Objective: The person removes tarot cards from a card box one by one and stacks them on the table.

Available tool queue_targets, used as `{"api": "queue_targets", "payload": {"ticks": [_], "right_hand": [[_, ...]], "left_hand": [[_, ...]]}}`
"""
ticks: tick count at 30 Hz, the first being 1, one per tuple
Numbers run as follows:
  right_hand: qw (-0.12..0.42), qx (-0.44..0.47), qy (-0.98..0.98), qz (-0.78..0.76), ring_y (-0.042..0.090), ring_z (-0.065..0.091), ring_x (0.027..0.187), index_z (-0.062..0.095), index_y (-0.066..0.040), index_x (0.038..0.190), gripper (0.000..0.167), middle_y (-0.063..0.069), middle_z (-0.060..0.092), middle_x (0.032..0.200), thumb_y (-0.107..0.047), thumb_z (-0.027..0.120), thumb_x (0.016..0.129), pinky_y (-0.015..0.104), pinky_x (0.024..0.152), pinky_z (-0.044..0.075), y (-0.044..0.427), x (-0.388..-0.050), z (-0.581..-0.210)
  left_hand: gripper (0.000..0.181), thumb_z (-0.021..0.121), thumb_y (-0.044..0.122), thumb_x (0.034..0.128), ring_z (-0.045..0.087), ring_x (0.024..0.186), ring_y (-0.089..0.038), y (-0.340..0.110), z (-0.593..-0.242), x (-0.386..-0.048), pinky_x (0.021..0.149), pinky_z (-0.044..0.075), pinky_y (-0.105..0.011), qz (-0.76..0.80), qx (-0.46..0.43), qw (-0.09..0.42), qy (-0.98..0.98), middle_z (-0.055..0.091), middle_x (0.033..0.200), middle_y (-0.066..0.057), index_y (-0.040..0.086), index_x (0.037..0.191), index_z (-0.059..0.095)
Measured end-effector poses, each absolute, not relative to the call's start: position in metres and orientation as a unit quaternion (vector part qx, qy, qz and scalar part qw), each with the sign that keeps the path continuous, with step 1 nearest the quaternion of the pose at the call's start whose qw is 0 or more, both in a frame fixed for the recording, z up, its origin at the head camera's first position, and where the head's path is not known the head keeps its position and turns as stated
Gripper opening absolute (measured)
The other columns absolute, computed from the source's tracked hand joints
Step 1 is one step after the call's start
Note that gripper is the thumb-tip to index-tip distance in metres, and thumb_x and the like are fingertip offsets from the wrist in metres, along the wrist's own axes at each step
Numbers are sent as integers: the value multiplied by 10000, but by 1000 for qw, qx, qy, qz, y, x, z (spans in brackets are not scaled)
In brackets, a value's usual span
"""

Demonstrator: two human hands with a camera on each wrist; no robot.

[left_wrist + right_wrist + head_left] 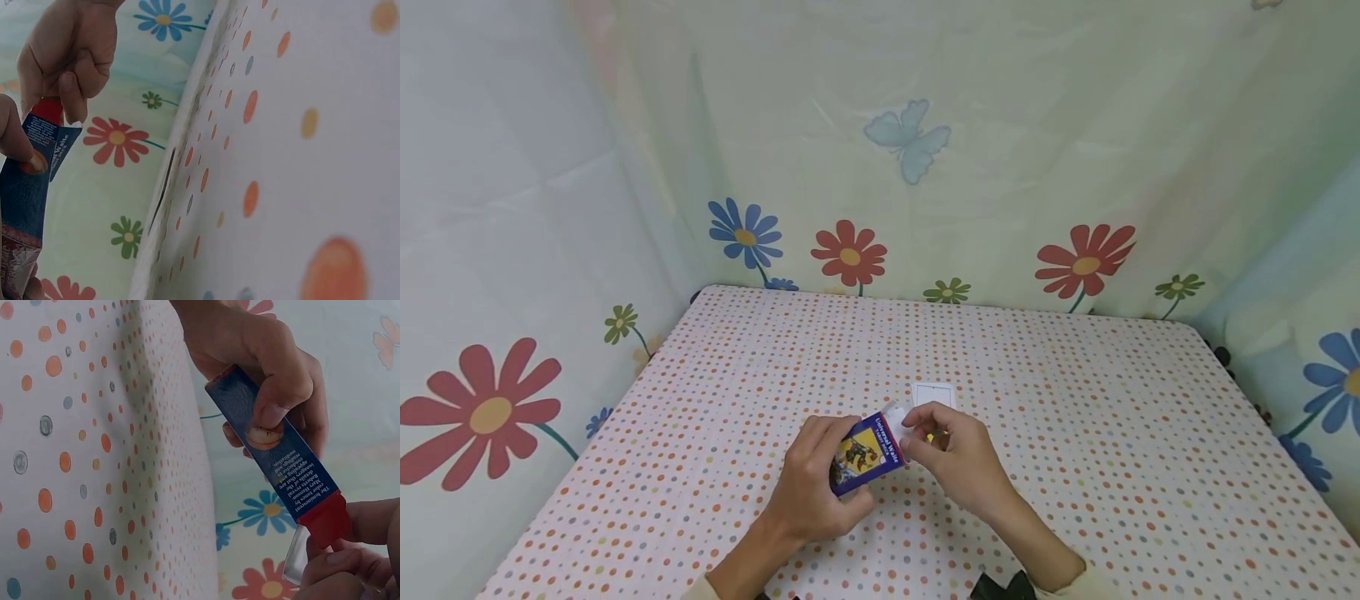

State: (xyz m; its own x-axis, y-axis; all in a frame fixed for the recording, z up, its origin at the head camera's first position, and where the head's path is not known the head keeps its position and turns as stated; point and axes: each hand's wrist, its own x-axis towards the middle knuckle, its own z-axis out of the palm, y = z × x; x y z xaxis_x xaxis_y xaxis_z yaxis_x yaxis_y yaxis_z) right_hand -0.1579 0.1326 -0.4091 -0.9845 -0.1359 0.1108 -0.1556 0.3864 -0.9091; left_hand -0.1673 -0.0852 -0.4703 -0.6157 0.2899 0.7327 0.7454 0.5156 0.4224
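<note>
A dark blue tarot card box (867,457) with a yellow picture, lettered "Universal Waite", is tilted above the table. My left hand (812,479) grips it, its thumb (272,415) pressed on the narrow printed side. At the box's upper end, the fingers of my right hand (962,458) pinch the red end flap (325,520). Something pale and clear (296,555) sticks out beside that flap. A patch of yellow shows by the right fingers in the head view; its kind cannot be told. Just beyond the right hand, white bordered cards (934,394) lie on the table, partly covered by it.
The table (1075,400) wears a white cloth with coloured dots. Hanging sheets with flowers and butterflies (910,140) stand behind and at both sides. A black object (1003,586) shows near the right forearm at the bottom edge.
</note>
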Motion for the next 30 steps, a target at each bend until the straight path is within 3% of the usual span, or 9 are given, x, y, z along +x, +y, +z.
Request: {"api": "queue_targets", "payload": {"ticks": [13, 26, 30], "right_hand": [[-14, 107, -842, 529, 192, 596, 747, 699, -78, 909, 167, 26, 632, 790, 31, 766, 804, 265, 659, 525, 134, -164, -413], [-44, 130, -834, 534, 147, 561, 676, 658, -25, 876, 46, 47, 611, 769, -28, 704, 878, 229, 563, 487, 137, -166, -416], [-82, 139, -815, 557, 112, 500, 597, 649, -1, 911, 62, 81, 606, 754, -59, 672, 909, 205, 505, 431, 141, -168, -417]], "left_hand": [[693, 706, 214, 560, 540, 893, -94, -83, -470, -165, 698, 505, -162, -380, -328, 310, -807, 636, 1061, -2, 72, 1237, 650], [690, 697, 211, 573, 553, 886, -110, -84, -470, -166, 711, 507, -164, -381, -331, 315, -804, 647, 1057, -11, 64, 1246, 650], [704, 696, 209, 577, 557, 885, -120, -85, -471, -166, 711, 509, -167, -383, -329, 311, -805, 648, 1055, -16, 57, 1262, 644]]}}
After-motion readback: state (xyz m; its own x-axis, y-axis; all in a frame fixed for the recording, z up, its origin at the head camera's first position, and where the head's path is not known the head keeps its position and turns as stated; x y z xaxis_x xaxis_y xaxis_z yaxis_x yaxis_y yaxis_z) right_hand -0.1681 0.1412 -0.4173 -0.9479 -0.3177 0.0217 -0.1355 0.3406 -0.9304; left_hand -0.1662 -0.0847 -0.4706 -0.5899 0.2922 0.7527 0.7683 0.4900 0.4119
